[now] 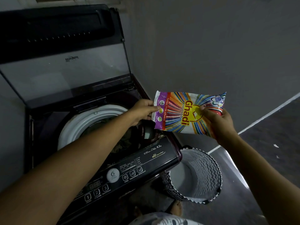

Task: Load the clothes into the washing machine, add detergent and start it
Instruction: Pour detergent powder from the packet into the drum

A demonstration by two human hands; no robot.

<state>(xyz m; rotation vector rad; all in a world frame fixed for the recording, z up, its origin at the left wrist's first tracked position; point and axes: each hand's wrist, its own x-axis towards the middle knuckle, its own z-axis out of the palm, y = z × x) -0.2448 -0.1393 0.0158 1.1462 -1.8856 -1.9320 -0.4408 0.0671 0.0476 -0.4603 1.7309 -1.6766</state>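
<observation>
Detergent packet point(186, 112) held level just right of the washing machine point(97, 127) drum point(90, 120) — long axis pointing at the opening. Left hand point(142, 111) pinching the near-drum end, right hand point(219, 120) clasping the far end. Clothes point(120, 143) already inside — pour probably next.

Dim room, low overall light, muted colour. Brightest spot: detergent packet point(189, 112), print sharp and readable. Pale glare streak on floor point(266, 140) at right. Soft reflection on raised glass lid point(65, 73). Drum point(90, 125) interior deep in shadow, contents hard to read. Forearms at bottom edge large, slightly soft. Wide-angle bend: washer point(113, 168) edges and wall lines curve toward corners. Panel lettering small, partly legible.
</observation>
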